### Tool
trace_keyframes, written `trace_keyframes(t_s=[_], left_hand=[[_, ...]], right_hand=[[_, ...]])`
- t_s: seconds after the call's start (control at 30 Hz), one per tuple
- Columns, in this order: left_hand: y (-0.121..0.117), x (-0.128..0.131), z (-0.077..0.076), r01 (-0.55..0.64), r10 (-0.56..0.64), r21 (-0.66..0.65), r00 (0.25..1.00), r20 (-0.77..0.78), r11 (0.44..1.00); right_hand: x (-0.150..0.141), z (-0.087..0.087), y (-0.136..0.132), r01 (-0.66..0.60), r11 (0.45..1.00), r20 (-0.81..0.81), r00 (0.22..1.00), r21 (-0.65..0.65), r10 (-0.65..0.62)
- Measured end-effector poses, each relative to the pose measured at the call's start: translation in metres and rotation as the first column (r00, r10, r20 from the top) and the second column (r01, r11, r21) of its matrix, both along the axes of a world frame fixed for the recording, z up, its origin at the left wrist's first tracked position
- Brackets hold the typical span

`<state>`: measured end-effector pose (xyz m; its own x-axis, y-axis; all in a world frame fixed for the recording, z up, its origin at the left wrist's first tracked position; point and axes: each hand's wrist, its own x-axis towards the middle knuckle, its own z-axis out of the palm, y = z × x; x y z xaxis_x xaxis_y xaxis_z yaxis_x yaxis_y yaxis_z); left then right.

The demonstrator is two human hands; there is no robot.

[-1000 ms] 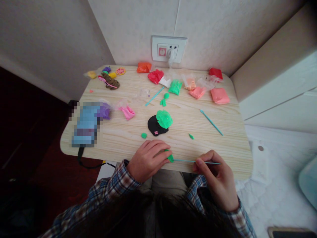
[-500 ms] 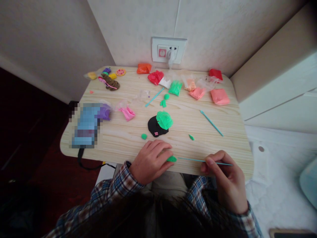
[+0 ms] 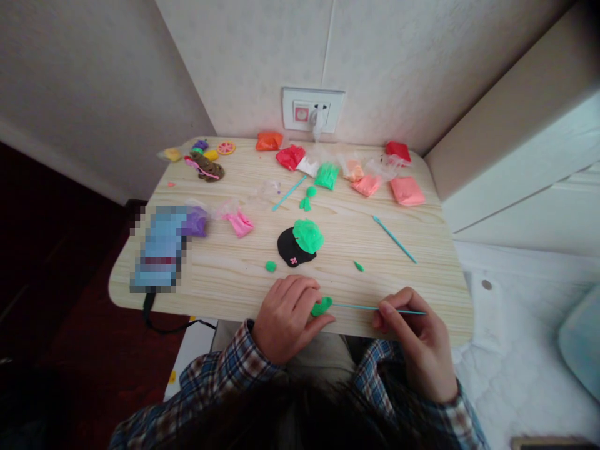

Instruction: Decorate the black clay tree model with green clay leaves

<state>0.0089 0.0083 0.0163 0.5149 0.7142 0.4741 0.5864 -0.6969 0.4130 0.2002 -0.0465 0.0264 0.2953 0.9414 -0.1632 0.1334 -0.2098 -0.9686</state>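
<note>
My left hand is closed on a flat green clay piece at the table's front edge. Pinched in my right hand is a thin blue clay tool, its tip at the right end of the green piece. Just beyond my left hand lies a black clay shape with a pink flower on it and a ruffled green clay piece on its upper right. A green clay lump sits to the left, and a small green leaf shape to the right.
Blue tools lie on the wooden table. Bags of coloured clay, such as a green one, line the back. A pixelated phone with a black cable is at the left, near a brown clay figure.
My right hand drew the tool away rightward, then brought its tip back to the green piece. The green piece turned in my left fingers. The view tilted up slightly.
</note>
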Motion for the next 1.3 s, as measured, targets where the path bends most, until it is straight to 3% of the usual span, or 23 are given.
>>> trace_keyframes(t_s=[0.2, 0.3, 0.57, 1.3], left_hand=[[0.002, -0.016, -0.001, 0.199, -0.199, 0.165, 0.980, -0.021, 0.966], [0.003, -0.018, -0.002, 0.250, -0.242, 0.191, 0.968, -0.066, 0.949], [0.004, -0.016, -0.003, 0.253, -0.239, 0.199, 0.967, -0.089, 0.947], [0.004, -0.015, -0.003, 0.256, -0.239, 0.193, 0.965, -0.106, 0.947]], right_hand=[[0.000, 0.001, 0.002, -0.035, 0.999, 0.026, 0.999, -0.019, 0.035], [0.000, 0.002, 0.003, -0.036, 0.999, 0.035, 0.999, -0.027, 0.037], [-0.002, 0.002, 0.004, -0.034, 0.999, 0.090, 0.995, -0.039, 0.037], [0.001, 0.003, 0.007, -0.029, 1.000, 0.051, 0.998, -0.002, 0.029]])
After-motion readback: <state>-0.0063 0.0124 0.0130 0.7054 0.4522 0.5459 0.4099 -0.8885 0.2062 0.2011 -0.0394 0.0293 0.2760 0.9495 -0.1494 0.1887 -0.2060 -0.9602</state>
